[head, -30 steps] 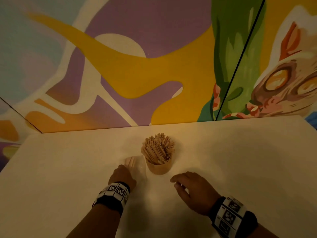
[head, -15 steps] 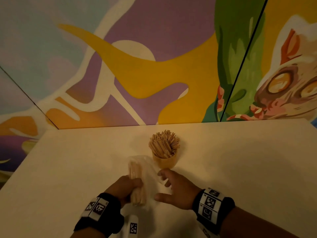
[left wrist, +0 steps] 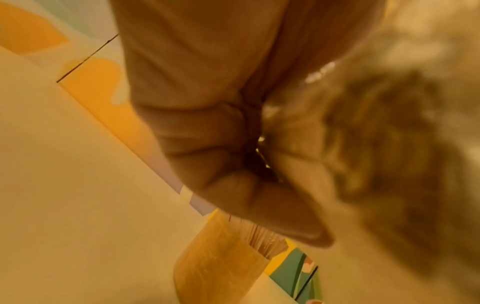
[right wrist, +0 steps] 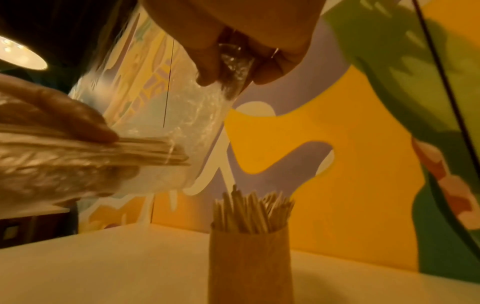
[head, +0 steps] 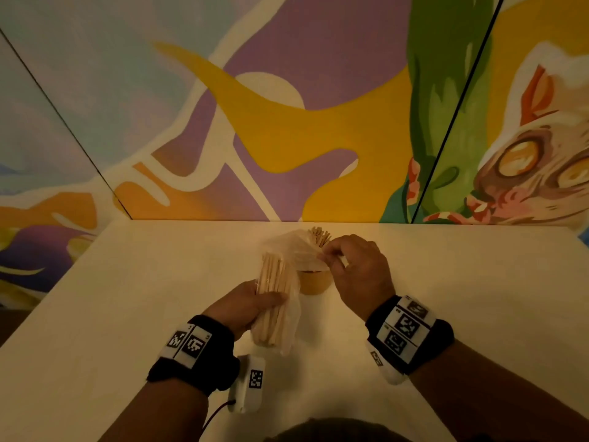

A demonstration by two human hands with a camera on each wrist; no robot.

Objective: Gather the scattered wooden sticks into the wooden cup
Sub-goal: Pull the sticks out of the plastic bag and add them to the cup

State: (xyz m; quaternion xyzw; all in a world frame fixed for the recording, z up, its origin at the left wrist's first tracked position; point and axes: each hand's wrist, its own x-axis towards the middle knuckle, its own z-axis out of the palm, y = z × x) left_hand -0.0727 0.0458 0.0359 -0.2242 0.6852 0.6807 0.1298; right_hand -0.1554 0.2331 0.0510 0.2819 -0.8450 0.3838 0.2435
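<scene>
Head view: I see my left hand [head: 245, 303] wrapped around a bundle of wooden sticks [head: 274, 295] inside a clear plastic bag [head: 291, 250], thumb laid across the front of the bundle. The bundle is held above the table [head: 127, 298], long axis pointing away from me. My right hand [head: 357, 269] pinches the bag's far, loose end between thumb and fingertips, directly in front of the wooden cup [head: 314, 282]. The cup stands upright between the two hands, already packed with sticks [head: 319, 235]. The table's far edge meets the painted wall [head: 287, 122] just behind the cup; open surface extends left and right.

Left wrist view: fingers [left wrist: 207, 144] are curled tight against the blurred bag [left wrist: 376, 123]. The cup [left wrist: 215, 263] sits just beyond the fingertips, on the table [left wrist: 78, 205].

Right wrist view: thumb and fingers [right wrist: 205, 61] clamp a gathered corner of the bag [right wrist: 182, 115] above the cup [right wrist: 249, 265]. The bagged sticks [right wrist: 145, 152] lie roughly level, ends stopping left of the cup's mouth, held by the left hand [right wrist: 59, 111]. The cup's own sticks [right wrist: 252, 211] fan upward; the bag hangs clear of them.
</scene>
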